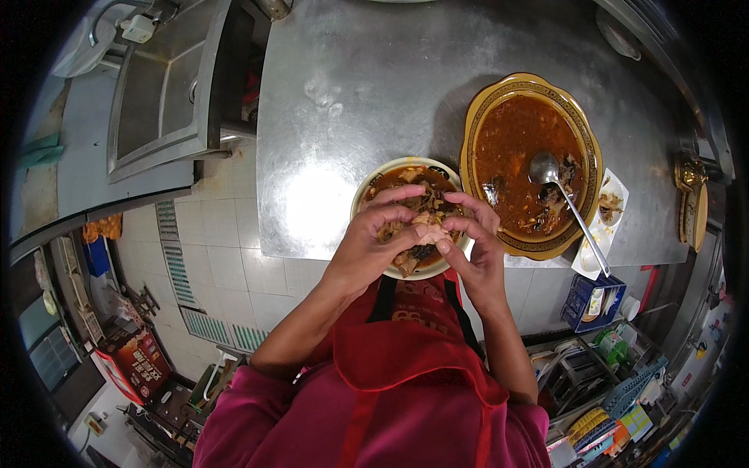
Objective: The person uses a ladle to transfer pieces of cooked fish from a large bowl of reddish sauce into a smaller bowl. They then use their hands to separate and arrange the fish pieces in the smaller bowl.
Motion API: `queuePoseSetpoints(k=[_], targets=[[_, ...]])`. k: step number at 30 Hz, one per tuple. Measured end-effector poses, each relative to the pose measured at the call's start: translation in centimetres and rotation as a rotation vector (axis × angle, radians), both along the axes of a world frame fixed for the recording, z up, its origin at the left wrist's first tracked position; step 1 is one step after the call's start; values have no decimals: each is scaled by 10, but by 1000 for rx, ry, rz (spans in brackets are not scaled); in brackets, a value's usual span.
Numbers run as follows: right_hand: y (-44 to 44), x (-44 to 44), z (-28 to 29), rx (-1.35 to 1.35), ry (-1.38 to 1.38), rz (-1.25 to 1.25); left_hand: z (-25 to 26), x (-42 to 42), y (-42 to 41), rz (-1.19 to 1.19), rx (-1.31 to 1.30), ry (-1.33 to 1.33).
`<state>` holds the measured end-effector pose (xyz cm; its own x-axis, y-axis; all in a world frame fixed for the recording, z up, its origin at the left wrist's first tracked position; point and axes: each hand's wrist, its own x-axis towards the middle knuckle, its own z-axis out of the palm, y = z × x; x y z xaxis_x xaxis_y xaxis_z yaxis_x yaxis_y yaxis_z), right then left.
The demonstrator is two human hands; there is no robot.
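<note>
A pale piece of meat [432, 228] is pinched between my left hand [374, 231] and my right hand [477, 240], thumbs and fingertips on either side. Below my fingers sits a round cream bowl [357, 206] at the table's near edge. Red-brown broth and chunks of meat fill it, partly covered by my hands. To its right stands a brown oval dish [471, 146] of red soup [515, 134]. A metal spoon [545, 168] rests in that soup, its handle reaching over the dish's rim towards me.
A white divided dish [587, 257] with food scraps lies right of the oval dish on the stainless steel table [351, 76]. A steel sink [175, 105] is at the left. Below the table's right end stands a blue crate [576, 307] holding dishes.
</note>
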<state>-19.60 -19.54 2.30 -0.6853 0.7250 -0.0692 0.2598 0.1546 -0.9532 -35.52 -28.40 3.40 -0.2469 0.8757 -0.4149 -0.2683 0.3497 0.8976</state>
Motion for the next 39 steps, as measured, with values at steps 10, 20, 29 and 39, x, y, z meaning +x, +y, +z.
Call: queuePoseSetpoints(k=[10, 20, 29, 39], targets=[[0, 0, -1, -270, 63, 1, -1, -2, 0, 57, 25, -80], [0, 0, -1, -514, 178, -7, -3, -2, 0, 33, 35, -88], [0, -1, 0, -614, 204, -16, -4, -3, 1, 69, 33, -214], [-3, -2, 3, -741, 290, -25, -7, -4, 0, 70, 51, -341]])
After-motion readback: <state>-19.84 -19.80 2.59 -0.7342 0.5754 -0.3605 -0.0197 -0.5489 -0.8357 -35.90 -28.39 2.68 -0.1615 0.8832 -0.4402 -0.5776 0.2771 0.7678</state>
